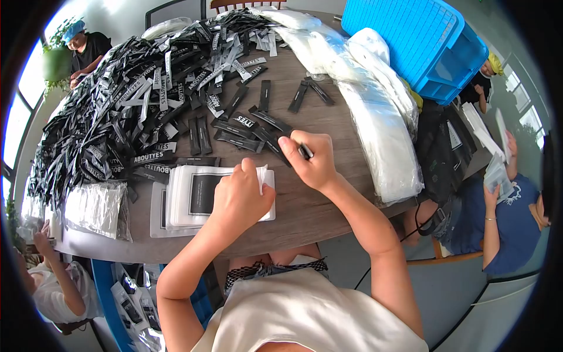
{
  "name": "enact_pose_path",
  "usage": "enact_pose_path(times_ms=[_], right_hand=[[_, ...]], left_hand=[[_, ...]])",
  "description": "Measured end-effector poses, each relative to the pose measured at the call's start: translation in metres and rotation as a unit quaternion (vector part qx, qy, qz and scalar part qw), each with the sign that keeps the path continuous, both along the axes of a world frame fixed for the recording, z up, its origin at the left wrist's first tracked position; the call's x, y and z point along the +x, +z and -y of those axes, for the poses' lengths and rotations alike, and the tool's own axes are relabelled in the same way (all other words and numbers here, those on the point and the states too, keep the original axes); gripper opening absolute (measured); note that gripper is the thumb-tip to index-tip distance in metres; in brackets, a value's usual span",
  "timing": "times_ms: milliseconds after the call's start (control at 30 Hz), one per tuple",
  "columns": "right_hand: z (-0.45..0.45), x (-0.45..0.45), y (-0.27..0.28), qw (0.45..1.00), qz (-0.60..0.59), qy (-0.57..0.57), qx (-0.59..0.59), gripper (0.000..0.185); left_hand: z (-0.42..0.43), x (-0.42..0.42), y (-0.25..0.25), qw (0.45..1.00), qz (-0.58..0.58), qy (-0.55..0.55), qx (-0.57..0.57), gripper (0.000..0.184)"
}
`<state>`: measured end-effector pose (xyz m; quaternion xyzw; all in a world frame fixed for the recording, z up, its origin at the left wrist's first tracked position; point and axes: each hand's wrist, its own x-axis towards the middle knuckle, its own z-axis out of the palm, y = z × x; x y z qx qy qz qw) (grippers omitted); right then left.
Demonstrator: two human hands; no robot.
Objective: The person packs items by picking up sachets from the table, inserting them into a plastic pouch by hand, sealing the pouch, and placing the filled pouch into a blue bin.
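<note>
A stack of white frosted pouches (180, 196) with a dark printed panel lies at the table's near edge. Over its right side, my left hand (240, 190) is closed, pinching the edge of the top pouch between thumb and fingers. To the right and slightly higher, my right hand (312, 161) is closed around a black stick packet (305, 151), whose dark end shows between the fingers. Several loose black stick packets (237, 141) lie just beyond both hands. Past them rises a large heap of black packets (135, 100), some with white "ABOUTYES" lettering.
Long clear plastic bags (381, 141) lie along the right of the table (293, 217). A blue crate (404, 47) stands behind them. A clear-wrapped bundle (97, 210) sits at left. Below is a blue bin (105, 287) with filled pouches. Co-workers sit around, one in a blue shirt (498, 217).
</note>
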<state>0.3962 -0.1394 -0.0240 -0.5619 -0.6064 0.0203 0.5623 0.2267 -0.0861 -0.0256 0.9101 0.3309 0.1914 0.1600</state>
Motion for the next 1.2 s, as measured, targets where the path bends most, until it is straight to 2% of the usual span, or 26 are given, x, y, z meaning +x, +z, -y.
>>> enact_pose_path(times_ms=[100,133,167,233,300,367,400,433,533,600,700,733,800,867,1000,1033,1100,1133,1167,1200], right_hand=[[0.006,-0.011,0.006,0.999,0.031,0.025,-0.005,0.031],[0.007,-0.014,0.007,0.999,0.036,0.032,-0.026,0.032],[0.008,-0.017,0.007,0.997,0.042,0.037,-0.045,0.033],[0.011,-0.029,0.004,0.983,0.061,0.003,-0.172,0.041],[0.014,-0.041,0.002,0.966,0.115,-0.002,-0.230,0.045],[0.016,-0.043,0.002,0.963,0.048,0.042,-0.264,0.050],[0.016,-0.042,0.002,0.969,-0.013,0.073,-0.237,0.048],[0.016,-0.042,0.002,0.965,-0.022,0.084,-0.248,0.045],[0.020,-0.044,0.010,0.943,-0.069,0.111,-0.305,0.033],[0.018,-0.044,0.006,0.957,-0.071,0.103,-0.262,0.030],[0.017,-0.039,0.005,0.968,-0.102,0.082,-0.216,0.022],[0.015,-0.035,0.004,0.967,-0.104,0.070,-0.220,0.022],[0.013,-0.029,0.006,0.970,-0.094,0.050,-0.220,0.018],[0.010,-0.029,-0.001,0.987,-0.027,0.013,-0.155,0.021],[0.001,-0.025,0.000,0.992,0.081,-0.101,0.006,0.027],[0.003,-0.024,0.002,0.992,0.085,-0.088,-0.030,0.031],[-0.001,-0.021,0.005,0.995,0.083,-0.044,0.033,0.024],[0.002,-0.019,0.009,0.999,0.046,-0.020,-0.013,0.021],[0.006,-0.016,0.016,0.998,0.011,0.003,-0.059,0.018],[0.007,-0.015,0.020,0.994,-0.023,0.026,-0.107,0.015]], left_hand=[[-0.017,-0.012,-0.012,0.981,0.045,-0.051,-0.182,0.019],[-0.017,-0.012,-0.007,0.945,0.083,-0.015,-0.317,0.018],[-0.024,-0.017,-0.008,0.927,0.092,-0.013,-0.363,0.019],[-0.032,-0.023,-0.015,0.892,0.173,-0.006,-0.418,0.016],[-0.030,-0.027,-0.012,0.882,0.212,-0.022,-0.420,0.013],[-0.025,-0.024,-0.002,0.880,0.234,0.016,-0.414,0.011],[-0.025,-0.022,0.001,0.882,0.238,0.022,-0.406,0.010],[-0.025,-0.023,0.001,0.896,0.235,0.008,-0.377,0.011],[-0.023,-0.021,0.001,0.883,0.230,-0.005,-0.410,0.013],[-0.020,-0.018,0.004,0.865,0.246,-0.016,-0.436,0.012],[-0.018,-0.014,-0.001,0.864,0.277,-0.039,-0.419,0.008],[-0.017,-0.013,-0.007,0.865,0.304,-0.061,-0.394,0.005],[-0.013,-0.013,-0.005,0.892,0.281,-0.050,-0.351,0.008],[-0.006,-0.011,-0.005,0.908,0.272,-0.024,-0.316,0.018],[0.000,-0.008,-0.005,0.963,0.238,-0.012,-0.123,0.029],[0.006,-0.007,0.004,0.967,0.244,-0.016,-0.070,0.029],[0.007,-0.020,0.008,0.980,0.181,-0.005,-0.085,0.028],[0.008,-0.019,0.020,0.978,0.191,-0.048,0.073,0.033],[0.008,-0.015,0.035,0.950,0.193,-0.092,0.229,0.049],[0.008,-0.016,0.041,0.957,0.143,-0.083,0.238,0.073]])
